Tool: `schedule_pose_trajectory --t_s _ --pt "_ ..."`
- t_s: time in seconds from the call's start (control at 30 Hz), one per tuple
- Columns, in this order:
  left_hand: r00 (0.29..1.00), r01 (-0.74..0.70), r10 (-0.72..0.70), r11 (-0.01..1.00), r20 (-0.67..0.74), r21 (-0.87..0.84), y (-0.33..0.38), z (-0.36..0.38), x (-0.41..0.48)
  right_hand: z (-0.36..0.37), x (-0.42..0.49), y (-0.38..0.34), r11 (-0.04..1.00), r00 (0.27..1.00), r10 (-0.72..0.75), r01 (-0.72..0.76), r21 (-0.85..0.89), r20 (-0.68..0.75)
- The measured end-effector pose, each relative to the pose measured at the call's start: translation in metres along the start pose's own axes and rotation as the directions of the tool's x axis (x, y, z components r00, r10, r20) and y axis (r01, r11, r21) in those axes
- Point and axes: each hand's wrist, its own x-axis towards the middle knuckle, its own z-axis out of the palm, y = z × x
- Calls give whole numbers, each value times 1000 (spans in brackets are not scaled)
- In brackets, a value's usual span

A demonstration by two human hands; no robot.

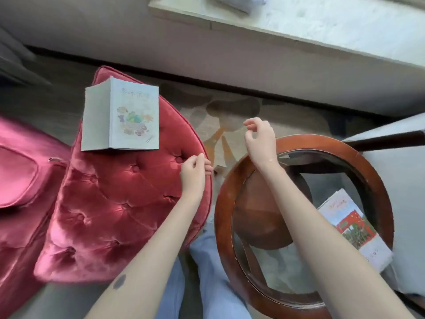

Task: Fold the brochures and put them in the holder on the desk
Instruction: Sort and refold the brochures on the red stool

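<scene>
Head view: at the far left a second pinkish-red cushion (18, 180) is seen, cut off by the frame. Just beside it a red tufted cushion (110, 203) is spread out, and a pale brochure (128, 116) with coloured drawings on its cover is laid at the cushion's far edge. Its left panel is turned up at a fold, while the rest lies flat. The left hand (193, 173) is held above the cushion's right edge, near the brochure but apart from it. Its grip is closed, with the fingers curled in toward the thumb, and nothing is seen between them. Legs in light blue jeans (213, 272) are seen below, between the cushion and a round tabletop (224, 203) of dark wood with a glass centre. A patterned carpet (230, 116) is spread beyond them. The right hand (261, 139) is raised above the far left rim of the tabletop. Its grip is loose, the thumb and fingers are bent and parted, and nothing is held. A stack of brochures (351, 229) with a red and green picture on top is laid on the glass by the tabletop's right edge, well apart from both hands. A pale ledge (299, 26) is seen across the top right.
</scene>
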Motion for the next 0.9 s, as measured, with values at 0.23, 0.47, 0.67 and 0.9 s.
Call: schedule_pose_trajectory --t_s 0.23,0.47,0.67,0.9 --pt "956 -30 52 996 -288 82 -21 -112 54 92 0 -58 999 976 -47 47 4 215" --pt "922 8 40 993 -385 121 -47 -171 100 174 -5 -80 997 935 -62 76 -27 349" --pt "891 -30 147 963 -430 267 -65 -188 137 222 2 -79 997 915 25 5 -72 402" --pt "894 -113 298 873 -336 475 -73 -188 169 240 9 -72 998 933 50 -32 -55 356"
